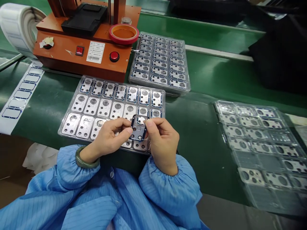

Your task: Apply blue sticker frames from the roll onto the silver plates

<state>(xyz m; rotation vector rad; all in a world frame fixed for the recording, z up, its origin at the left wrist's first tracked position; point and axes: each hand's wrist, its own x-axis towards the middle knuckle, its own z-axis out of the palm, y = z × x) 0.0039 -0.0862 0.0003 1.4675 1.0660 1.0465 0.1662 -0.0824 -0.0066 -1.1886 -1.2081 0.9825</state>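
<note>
Between my two hands is a small flat metal plate (pixel 138 132) with a dark blue edging, a large opening near its top and small round holes lower down. My left hand (pixel 111 135) pinches its left edge between thumb and fingers. On the opposite side, my right hand (pixel 163 139) has thumb and forefinger closed at the plate's upper right edge. Under the hands lies a clear plastic tray (pixel 62 126) of similar plates in rows. Those in the far row carry blue edging, while most nearer ones look plain silver. My wrists hide part of the tray's front row.
An orange machine (pixel 64 56) with red buttons stands behind, a tape roll (pixel 124 34) on it. At left, a label roll (pixel 18 28) trails a strip of blue-edged frames (pixel 21 95). Stacked filled trays (pixel 159 62) stand behind; a partly filled tray (pixel 249 159) lies right.
</note>
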